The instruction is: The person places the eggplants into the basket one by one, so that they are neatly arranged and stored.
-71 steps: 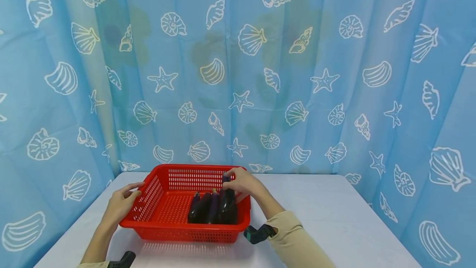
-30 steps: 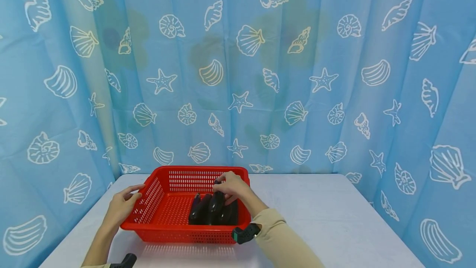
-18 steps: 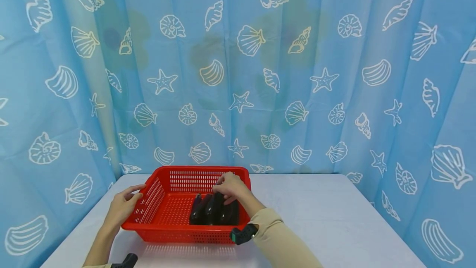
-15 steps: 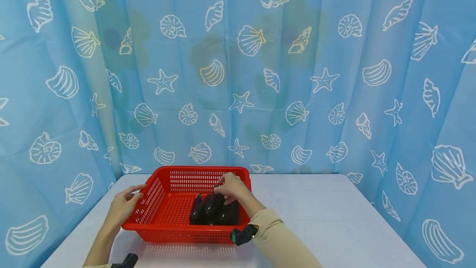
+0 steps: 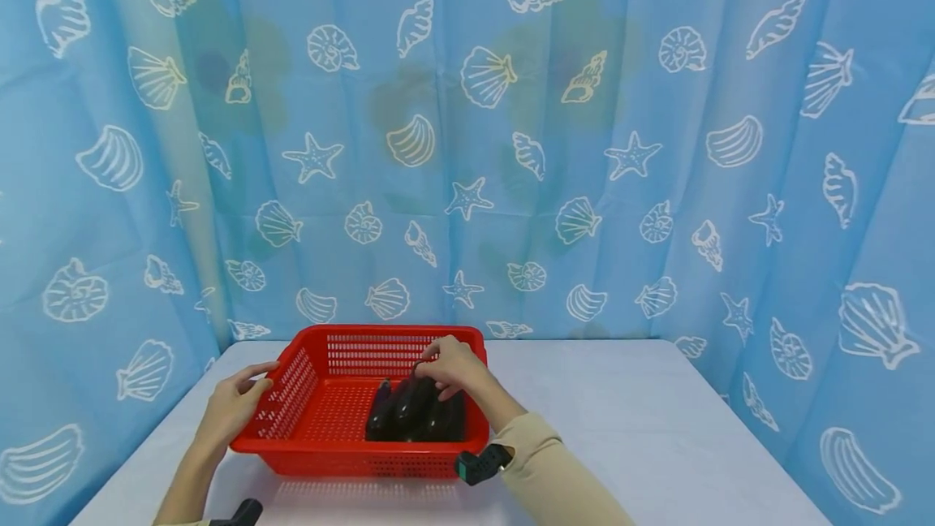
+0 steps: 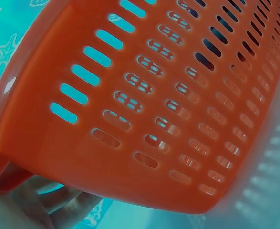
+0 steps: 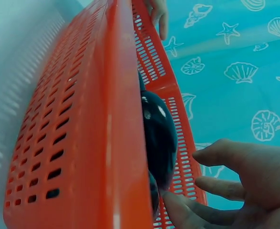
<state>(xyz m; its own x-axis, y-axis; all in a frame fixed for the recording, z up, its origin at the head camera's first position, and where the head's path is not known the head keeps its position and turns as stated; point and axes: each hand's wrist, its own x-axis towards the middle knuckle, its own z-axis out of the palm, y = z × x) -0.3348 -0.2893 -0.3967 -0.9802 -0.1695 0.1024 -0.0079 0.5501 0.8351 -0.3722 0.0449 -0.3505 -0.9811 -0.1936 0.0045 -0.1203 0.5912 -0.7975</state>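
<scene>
In the head view a red perforated plastic basket (image 5: 292,454) holds several dark, glossy eggplants (image 5: 380,420) bunched in its right half. One eggplant (image 5: 412,404) lies tilted on top, its thin stem upward. My right hand (image 5: 454,368) is over this group, fingertips at the stem end. The right wrist view shows the right fingers (image 7: 216,157) spread apart, with one fingertip close against a rounded eggplant (image 7: 159,138). At the basket's left rim rests my left hand (image 5: 230,408), fingers loosely extended. In the left wrist view its fingers (image 6: 63,202) show partly behind the basket corner.
The basket stands on a table with a white cover (image 5: 621,428), near its left side. A blue curtain (image 5: 511,144) with white shell and starfish prints hangs behind and on both sides. Each wrist carries a black camera strap (image 5: 485,463).
The right hand has moved left inside the basket, taking an eggplant from the right side onto the others. That eggplant has sunk lower and now leans. My left hand stays at the rim.
</scene>
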